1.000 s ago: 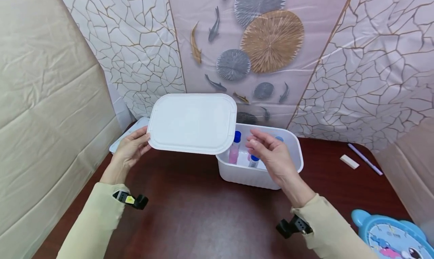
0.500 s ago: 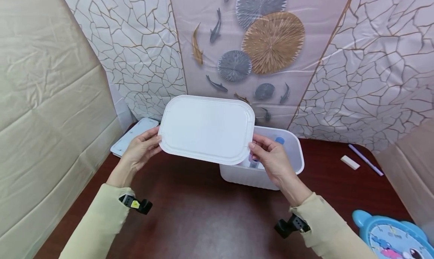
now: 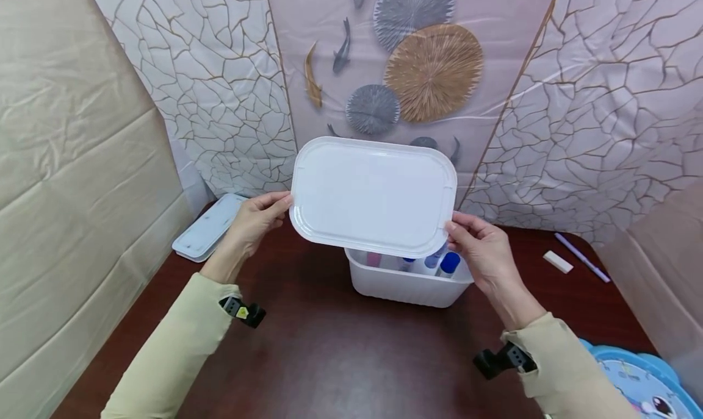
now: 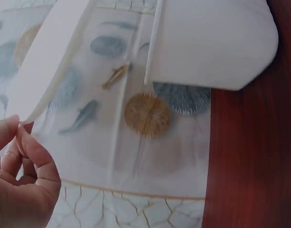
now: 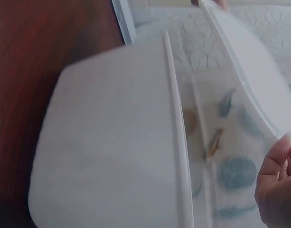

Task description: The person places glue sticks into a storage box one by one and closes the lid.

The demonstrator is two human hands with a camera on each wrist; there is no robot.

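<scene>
A white rectangular lid [image 3: 373,196] with rounded corners is held up, tilted, above a white plastic bin [image 3: 406,286]. My left hand [image 3: 257,224] pinches its left edge between thumb and fingers. At the lower right edge, my right hand [image 3: 486,251] pinches it the same way. Both wrist views show a gap between the lid and the bin's rim. Inside the bin stand several small bottles, among them a blue-capped bottle [image 3: 449,264] and a pink one [image 3: 373,259]. The lid hides the bin's back part.
On the dark red table [image 3: 329,358], a pale flat case [image 3: 210,227] lies at the back left. A white eraser [image 3: 558,261] and a purple stick [image 3: 582,257] lie to the right. A blue cartoon clock [image 3: 639,376] sits at the front right, partly behind the sleeve.
My right hand has taken hold of the lid's right edge. Both hands have carried the lid rightward and slightly up, over the bin.
</scene>
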